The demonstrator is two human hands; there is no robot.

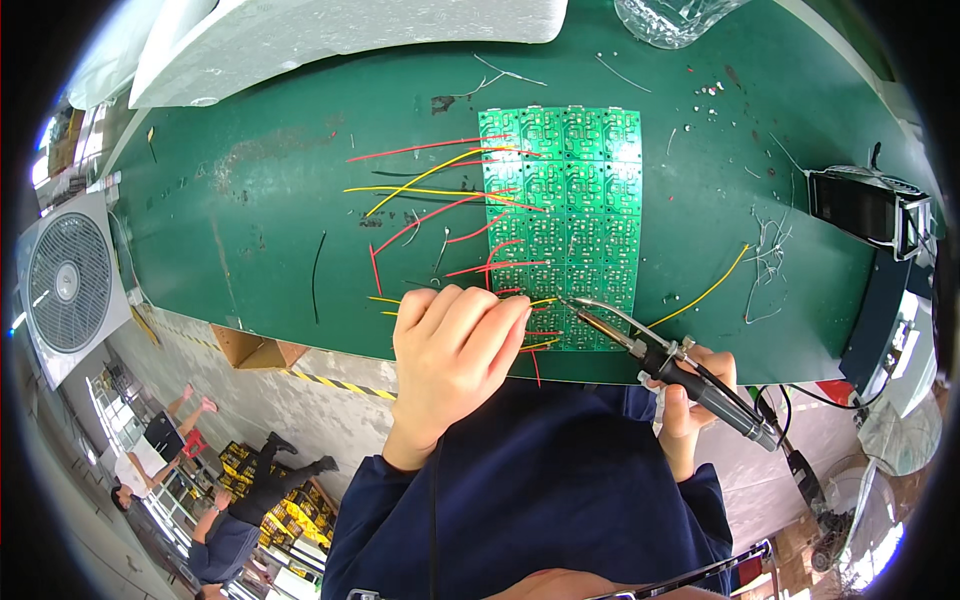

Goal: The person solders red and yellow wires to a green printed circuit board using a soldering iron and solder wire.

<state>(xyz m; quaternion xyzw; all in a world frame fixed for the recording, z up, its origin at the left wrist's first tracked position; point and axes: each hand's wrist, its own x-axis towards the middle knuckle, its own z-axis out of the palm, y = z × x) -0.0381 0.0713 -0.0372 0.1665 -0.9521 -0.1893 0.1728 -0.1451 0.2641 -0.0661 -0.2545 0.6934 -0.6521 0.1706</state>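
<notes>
A green circuit board panel [575, 215] lies on the green bench top, with red and yellow wires [430, 195] fanning out from its left side. My left hand [455, 355] rests on the panel's near left corner, fingers curled over a yellow wire [545, 301] and pinching it against the board. My right hand [695, 400] grips a black-handled soldering iron [665, 360]; its tip touches the board near the yellow wire's end. A metal solder feed tube [612, 312] runs above the tip.
A black box-shaped unit [868, 208] stands at the right edge. A loose yellow wire [705, 293] and wire scraps [770, 255] lie right of the panel. White foam sheet [330, 35] at the back, clear glass object [675, 20] beside it. Fan [68, 285] far left; people on the floor below.
</notes>
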